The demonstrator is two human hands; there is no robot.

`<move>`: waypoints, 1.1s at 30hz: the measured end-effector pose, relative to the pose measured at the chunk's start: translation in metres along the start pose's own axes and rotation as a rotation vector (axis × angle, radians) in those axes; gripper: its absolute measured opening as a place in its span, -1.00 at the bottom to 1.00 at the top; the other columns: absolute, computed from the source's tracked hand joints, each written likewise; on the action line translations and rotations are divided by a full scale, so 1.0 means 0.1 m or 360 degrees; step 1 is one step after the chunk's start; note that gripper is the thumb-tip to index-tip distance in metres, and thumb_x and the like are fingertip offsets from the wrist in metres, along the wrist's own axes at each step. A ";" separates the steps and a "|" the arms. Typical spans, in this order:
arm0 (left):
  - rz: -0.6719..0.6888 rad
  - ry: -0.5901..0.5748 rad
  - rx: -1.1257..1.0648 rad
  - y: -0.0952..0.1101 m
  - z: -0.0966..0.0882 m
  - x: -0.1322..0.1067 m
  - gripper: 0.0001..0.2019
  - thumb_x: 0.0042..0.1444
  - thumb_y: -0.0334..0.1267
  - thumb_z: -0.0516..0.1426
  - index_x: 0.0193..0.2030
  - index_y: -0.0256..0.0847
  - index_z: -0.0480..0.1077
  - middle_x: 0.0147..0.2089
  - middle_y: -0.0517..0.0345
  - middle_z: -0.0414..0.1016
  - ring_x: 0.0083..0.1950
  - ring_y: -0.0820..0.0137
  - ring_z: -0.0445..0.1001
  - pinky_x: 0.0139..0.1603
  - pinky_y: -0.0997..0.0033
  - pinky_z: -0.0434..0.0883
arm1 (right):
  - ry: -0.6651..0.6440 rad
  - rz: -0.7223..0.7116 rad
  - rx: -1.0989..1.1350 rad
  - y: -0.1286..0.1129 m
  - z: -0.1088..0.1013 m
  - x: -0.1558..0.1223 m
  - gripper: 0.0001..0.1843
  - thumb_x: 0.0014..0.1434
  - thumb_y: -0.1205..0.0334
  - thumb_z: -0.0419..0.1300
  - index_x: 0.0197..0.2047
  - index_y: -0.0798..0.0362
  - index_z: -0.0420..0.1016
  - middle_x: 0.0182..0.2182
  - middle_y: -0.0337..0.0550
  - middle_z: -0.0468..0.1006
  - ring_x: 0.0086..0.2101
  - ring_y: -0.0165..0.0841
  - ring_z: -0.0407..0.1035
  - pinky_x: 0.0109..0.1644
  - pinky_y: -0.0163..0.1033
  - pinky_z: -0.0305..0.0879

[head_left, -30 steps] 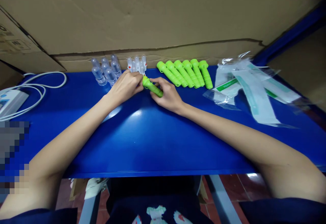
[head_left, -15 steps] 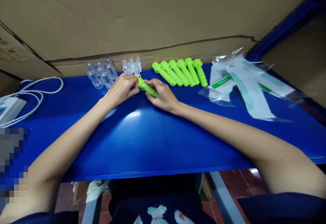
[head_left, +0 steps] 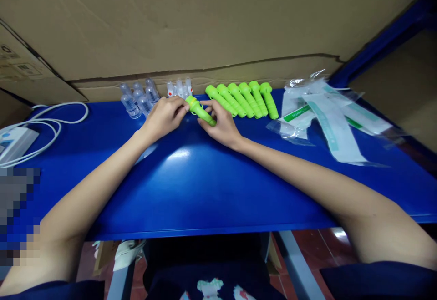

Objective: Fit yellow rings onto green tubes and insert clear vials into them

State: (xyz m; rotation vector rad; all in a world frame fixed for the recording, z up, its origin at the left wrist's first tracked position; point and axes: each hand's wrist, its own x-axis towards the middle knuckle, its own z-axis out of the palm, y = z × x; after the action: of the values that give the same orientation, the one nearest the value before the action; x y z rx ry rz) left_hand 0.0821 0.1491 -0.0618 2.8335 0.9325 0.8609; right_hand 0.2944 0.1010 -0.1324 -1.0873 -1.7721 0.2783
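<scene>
A lime-green flashlight (head_left: 205, 115), ridged along its tube, is tilted above the blue table between my hands. My right hand (head_left: 221, 124) wraps round its narrow tube, thumb and fingers closed. At the wider head, which has a yellow rim, the bent fingertips of my left hand (head_left: 167, 113) are pinched together against the edge. Just behind stand several small clear-domed pieces with white bases and red dots (head_left: 179, 88), partly covered by my left hand and the flashlight. To my left hand's left are several larger clear plastic capsules (head_left: 130, 106).
Several more green flashlights (head_left: 252, 102) lie in a row against the cardboard wall (head_left: 205, 22). Clear plastic packets with white and green sleeves (head_left: 336, 127) are piled at the right. A white cable (head_left: 56, 122) and a white box (head_left: 17, 143) occupy the left of the blue table (head_left: 191, 190).
The flashlight's head shows more fully now, as my left fingers have slid back to its edge. My right hand has shifted slightly right along with the tube.
</scene>
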 end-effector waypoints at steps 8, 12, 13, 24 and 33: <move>-0.0360 0.0153 -0.0715 -0.06 0.11 -0.04 -0.33 0.41 0.34 -0.10 -0.36 -0.20 0.44 -0.55 0.20 0.45 -0.51 0.45 0.39 -0.32 0.39 0.31 | -0.0108 -0.0118 0.0158 -0.06 -0.01 -0.03 -0.51 0.38 0.08 0.16 0.30 0.03 0.27 0.02 0.04 0.59 -0.06 -0.18 0.54 0.11 -0.02 0.49; -0.0275 0.0171 -0.0872 -0.05 0.11 -0.05 -0.37 0.38 0.36 -0.04 0.08 -0.19 0.45 -0.43 0.19 0.53 -0.37 0.39 0.53 -0.19 0.38 0.41 | -0.0161 -0.0111 0.0205 -0.06 -0.02 -0.03 -0.54 0.43 0.06 0.11 0.30 0.03 0.26 0.08 0.08 0.59 0.06 -0.14 0.54 0.20 0.02 0.47; -0.0253 0.0153 -0.0890 -0.04 0.10 -0.06 -0.36 0.37 0.36 -0.02 0.14 -0.19 0.44 -0.38 0.16 0.56 -0.33 0.38 0.55 -0.17 0.38 0.43 | -0.0165 -0.0118 0.0215 -0.06 -0.02 -0.03 -0.55 0.44 0.06 0.10 0.30 0.03 0.26 0.09 0.09 0.59 0.08 -0.14 0.54 0.22 0.03 0.47; -0.0415 0.0226 -0.1398 0.04 0.23 0.00 -0.27 0.08 0.46 0.24 -0.07 -0.28 0.57 -0.35 0.13 0.53 -0.38 0.48 0.43 -0.26 0.47 0.44 | -0.0152 -0.0117 0.0353 -0.05 0.00 -0.05 -0.47 0.50 -0.16 0.03 0.33 0.00 0.15 -0.09 -0.02 0.58 -0.26 -0.29 0.53 -0.08 -0.07 0.56; -0.0594 0.0342 -0.1621 0.16 0.30 -0.03 -0.36 -0.01 0.38 0.36 -0.22 -0.28 0.63 -0.28 0.08 0.64 -0.33 0.48 0.44 -0.21 0.44 0.42 | -0.0206 -0.0104 0.0386 -0.05 0.02 -0.12 -0.48 0.54 -0.14 -0.03 0.36 0.00 0.12 -0.34 -0.22 0.51 -0.44 -0.37 0.44 -0.33 -0.20 0.46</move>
State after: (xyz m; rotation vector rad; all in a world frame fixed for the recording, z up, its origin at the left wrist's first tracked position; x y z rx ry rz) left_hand 0.1039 0.1376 -0.0852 1.6774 0.6971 1.1513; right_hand 0.2912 0.0891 -0.1373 -0.8527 -1.8295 0.5189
